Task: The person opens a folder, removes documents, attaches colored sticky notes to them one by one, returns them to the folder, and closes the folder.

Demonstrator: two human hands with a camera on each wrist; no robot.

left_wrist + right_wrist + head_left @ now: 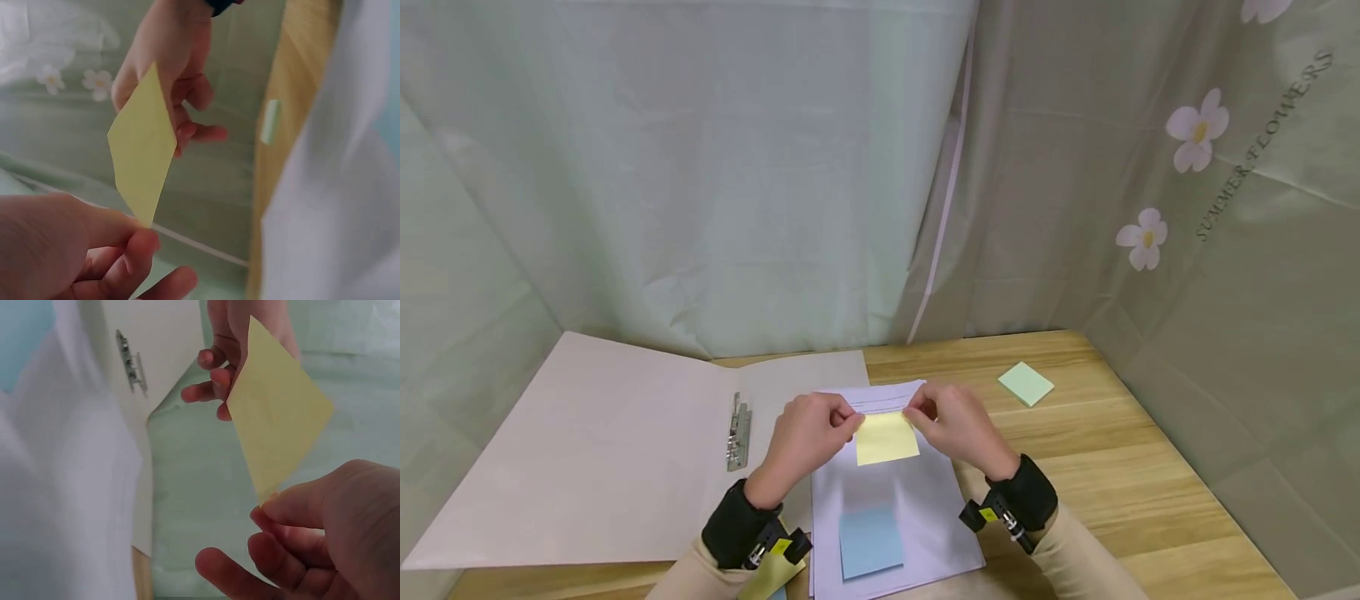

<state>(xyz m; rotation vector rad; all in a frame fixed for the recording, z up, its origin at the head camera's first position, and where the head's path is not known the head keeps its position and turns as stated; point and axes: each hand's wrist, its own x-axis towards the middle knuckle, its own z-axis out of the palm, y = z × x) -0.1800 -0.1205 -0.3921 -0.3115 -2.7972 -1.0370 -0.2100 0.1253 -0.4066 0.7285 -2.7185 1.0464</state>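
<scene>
Several pale fabric panels fill the upper half of my head view, and below them I see the wooden counter. At the lower left, an open white folder lies on it. A stack of white sheets sits at bottom centre, overlapping the folder's right side. Above the sheets I have the left hand and the right hand facing each other, each pinching an upper corner between thumb and forefinger, the other fingers loosely bent. What they hold is a yellow note, just below the centre of the frame, stretched between them and raised off the sheets in both wrist views. A blue note rests on the sheets at bottom centre. Right of centre I make out a green pad, and left of centre the folder's metal clip.
</scene>
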